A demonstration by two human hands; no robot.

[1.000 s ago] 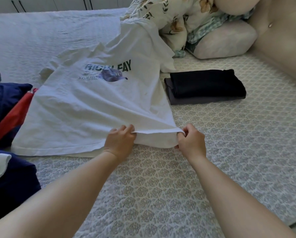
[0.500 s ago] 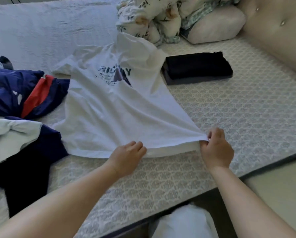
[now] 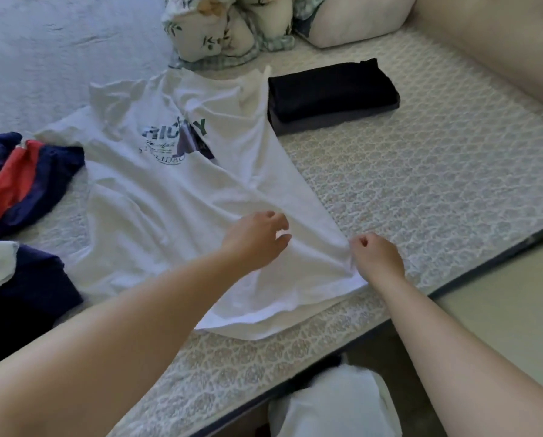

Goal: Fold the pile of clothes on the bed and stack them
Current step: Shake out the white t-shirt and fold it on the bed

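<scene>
A white T-shirt with a dark chest print lies spread face up on the patterned bed cover, hem toward me. My left hand is over the shirt's lower right part with fingers loosely spread, holding nothing. My right hand has curled fingers and pinches the shirt's right edge near the hem, where the cloth bunches. A folded stack of dark clothes sits beyond the shirt's right sleeve. Unfolded clothes lie at the left: a navy and red garment and a dark one with a white piece.
Floral bedding and a beige pillow lie at the head of the bed. A padded headboard runs along the right. The mattress edge crosses the lower right, with floor beyond it. My white-clad knee is below.
My left hand has let go of the hem and moved up over the shirt. The shirt has been drawn toward the bed's edge and lies flatter. My right hand keeps its hold.
</scene>
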